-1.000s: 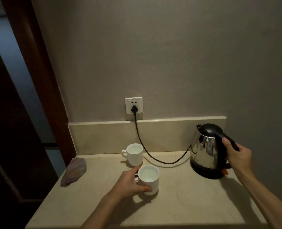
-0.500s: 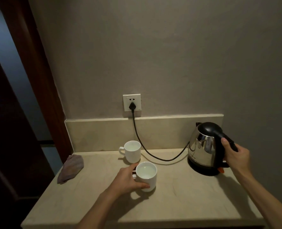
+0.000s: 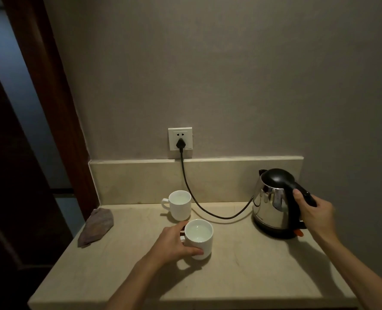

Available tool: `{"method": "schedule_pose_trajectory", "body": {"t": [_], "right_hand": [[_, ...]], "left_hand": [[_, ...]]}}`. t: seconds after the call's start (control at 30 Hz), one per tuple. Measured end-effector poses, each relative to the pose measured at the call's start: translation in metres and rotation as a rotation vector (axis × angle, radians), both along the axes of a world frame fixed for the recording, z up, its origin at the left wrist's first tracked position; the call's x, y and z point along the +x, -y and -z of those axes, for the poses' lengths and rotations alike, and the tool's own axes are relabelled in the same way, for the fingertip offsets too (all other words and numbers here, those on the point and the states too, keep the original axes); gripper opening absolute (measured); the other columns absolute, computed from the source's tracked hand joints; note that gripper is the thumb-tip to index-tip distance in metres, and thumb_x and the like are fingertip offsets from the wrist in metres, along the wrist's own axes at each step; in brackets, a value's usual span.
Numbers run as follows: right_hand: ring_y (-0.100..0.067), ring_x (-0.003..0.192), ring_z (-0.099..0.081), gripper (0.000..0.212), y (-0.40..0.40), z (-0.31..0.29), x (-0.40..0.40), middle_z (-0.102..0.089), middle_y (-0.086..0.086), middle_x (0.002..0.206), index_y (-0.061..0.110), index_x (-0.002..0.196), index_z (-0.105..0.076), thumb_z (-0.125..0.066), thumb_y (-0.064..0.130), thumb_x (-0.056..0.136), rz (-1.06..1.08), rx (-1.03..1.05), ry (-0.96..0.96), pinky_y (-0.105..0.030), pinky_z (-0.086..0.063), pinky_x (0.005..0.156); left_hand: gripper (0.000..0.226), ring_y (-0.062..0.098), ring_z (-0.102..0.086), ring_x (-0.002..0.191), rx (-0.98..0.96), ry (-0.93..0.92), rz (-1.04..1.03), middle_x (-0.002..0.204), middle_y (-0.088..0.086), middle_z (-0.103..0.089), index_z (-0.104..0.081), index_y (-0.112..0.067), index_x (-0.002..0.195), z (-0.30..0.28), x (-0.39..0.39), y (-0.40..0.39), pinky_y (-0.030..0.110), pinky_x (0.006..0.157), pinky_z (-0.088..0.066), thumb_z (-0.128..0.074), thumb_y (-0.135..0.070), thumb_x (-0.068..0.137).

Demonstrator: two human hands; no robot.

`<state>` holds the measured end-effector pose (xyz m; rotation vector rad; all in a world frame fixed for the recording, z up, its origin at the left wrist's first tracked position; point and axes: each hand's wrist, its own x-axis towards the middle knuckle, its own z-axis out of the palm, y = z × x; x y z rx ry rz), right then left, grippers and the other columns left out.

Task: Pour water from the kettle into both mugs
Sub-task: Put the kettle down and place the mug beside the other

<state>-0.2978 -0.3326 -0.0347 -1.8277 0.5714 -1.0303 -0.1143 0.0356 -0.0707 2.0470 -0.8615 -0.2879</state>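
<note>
A steel kettle (image 3: 271,203) with a black lid and handle stands upright on its black base at the right of the stone counter (image 3: 241,265). My right hand (image 3: 315,213) is wrapped around the kettle's handle. Two white mugs hold water. The near mug (image 3: 200,241) stands in the middle of the counter with my left hand (image 3: 174,243) gripping its left side, over the handle. The far mug (image 3: 181,205) stands just behind it, near the backsplash, untouched, with its handle pointing left.
A black cord (image 3: 199,209) runs from the wall socket (image 3: 180,139) down across the counter to the kettle base. A crumpled grey cloth (image 3: 96,227) lies at the counter's left edge. A dark wooden door frame (image 3: 51,97) stands at the left.
Both hands and all objects keep their places; only my view has shifted slightly.
</note>
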Motion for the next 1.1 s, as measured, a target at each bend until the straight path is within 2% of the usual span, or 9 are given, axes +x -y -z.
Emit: {"method": "schedule_pose_trajectory", "body": {"t": [0.07, 0.13, 0.17, 0.47, 0.63, 0.77, 0.83, 0.97, 1.1], "right_hand": [[-0.041, 0.074, -0.07, 0.046, 0.005, 0.0, -0.005, -0.074, -0.011, 0.073, 0.011, 0.081, -0.072, -0.063, 0.055, 0.089, 0.01, 0.006, 0.01, -0.056, -0.063, 0.058], [-0.029, 0.066, -0.069, 0.049, 0.009, -0.003, -0.011, -0.074, 0.003, 0.065, 0.015, 0.077, -0.071, -0.061, 0.062, 0.085, 0.044, 0.009, 0.032, -0.027, -0.057, 0.044], [-0.025, 0.064, -0.067, 0.05, 0.01, -0.005, -0.012, -0.073, 0.007, 0.063, 0.017, 0.076, -0.07, -0.06, 0.066, 0.082, 0.06, 0.015, 0.038, -0.022, -0.052, 0.042], [-0.035, 0.079, -0.07, 0.065, 0.028, 0.003, -0.007, -0.074, -0.015, 0.081, 0.017, 0.081, -0.074, -0.061, 0.08, 0.074, 0.112, 0.095, -0.019, -0.056, -0.06, 0.07], [-0.033, 0.076, -0.069, 0.075, 0.026, -0.001, -0.009, -0.074, -0.014, 0.08, 0.017, 0.081, -0.075, -0.059, 0.088, 0.065, 0.121, 0.131, -0.017, -0.047, -0.056, 0.068], [-0.032, 0.08, -0.071, 0.073, 0.027, 0.001, -0.011, -0.076, -0.01, 0.083, 0.02, 0.085, -0.075, -0.059, 0.089, 0.065, 0.124, 0.146, -0.043, -0.05, -0.061, 0.069], [-0.031, 0.083, -0.071, 0.069, 0.026, 0.001, -0.012, -0.076, -0.009, 0.085, 0.021, 0.086, -0.075, -0.059, 0.086, 0.068, 0.115, 0.148, -0.056, -0.047, -0.06, 0.066], [-0.034, 0.087, -0.071, 0.057, 0.024, -0.004, -0.013, -0.076, -0.013, 0.09, 0.019, 0.091, -0.075, -0.061, 0.073, 0.08, 0.083, 0.155, -0.085, -0.059, -0.06, 0.077], [-0.037, 0.085, -0.07, 0.047, 0.021, -0.005, -0.014, -0.075, -0.013, 0.087, 0.019, 0.091, -0.075, -0.061, 0.064, 0.089, 0.092, 0.151, -0.088, -0.047, -0.058, 0.066]], "left_hand": [[0.093, 0.004, -0.068, 0.118, 0.0, -0.001, 0.0, 0.128, -0.012, -0.071, -0.061, -0.03, 0.14, 0.0, -0.001, 0.0, 0.033, 0.101, -0.058, -0.097, -0.047, 0.056], [0.095, 0.006, -0.068, 0.118, 0.0, -0.003, -0.001, 0.128, -0.011, -0.072, -0.062, -0.028, 0.141, 0.0, -0.002, -0.001, 0.035, 0.101, -0.058, -0.097, -0.049, 0.055], [0.095, 0.005, -0.068, 0.118, -0.003, -0.004, -0.004, 0.128, -0.011, -0.072, -0.062, -0.028, 0.141, 0.0, -0.003, -0.001, 0.035, 0.101, -0.058, -0.096, -0.049, 0.055], [0.088, 0.002, -0.067, 0.117, 0.026, 0.009, -0.008, 0.129, -0.013, -0.071, -0.062, -0.029, 0.139, -0.002, -0.003, -0.001, 0.032, 0.101, -0.058, -0.098, -0.042, 0.06], [0.089, 0.006, -0.067, 0.118, 0.039, 0.016, -0.012, 0.131, -0.011, -0.07, -0.06, -0.028, 0.141, 0.0, -0.004, 0.001, 0.034, 0.102, -0.057, -0.097, -0.042, 0.062], [0.086, 0.01, -0.066, 0.117, 0.046, 0.036, -0.032, 0.129, -0.012, -0.069, -0.059, -0.028, 0.138, 0.002, -0.008, 0.005, 0.038, 0.103, -0.055, -0.092, -0.047, 0.061], [0.085, 0.011, -0.064, 0.116, 0.037, 0.061, -0.054, 0.128, -0.014, -0.068, -0.057, -0.032, 0.134, 0.004, -0.013, 0.008, 0.037, 0.102, -0.054, -0.09, -0.053, 0.059], [0.083, 0.012, -0.065, 0.112, -0.016, 0.067, -0.117, 0.122, -0.014, -0.068, -0.057, -0.033, 0.127, 0.01, -0.018, 0.009, 0.035, 0.097, -0.054, -0.091, -0.057, 0.056], [0.082, 0.01, -0.066, 0.109, -0.002, 0.063, -0.128, 0.12, -0.016, -0.07, -0.059, -0.036, 0.126, 0.01, -0.007, -0.007, 0.036, 0.096, -0.056, -0.093, -0.057, 0.054]]}}
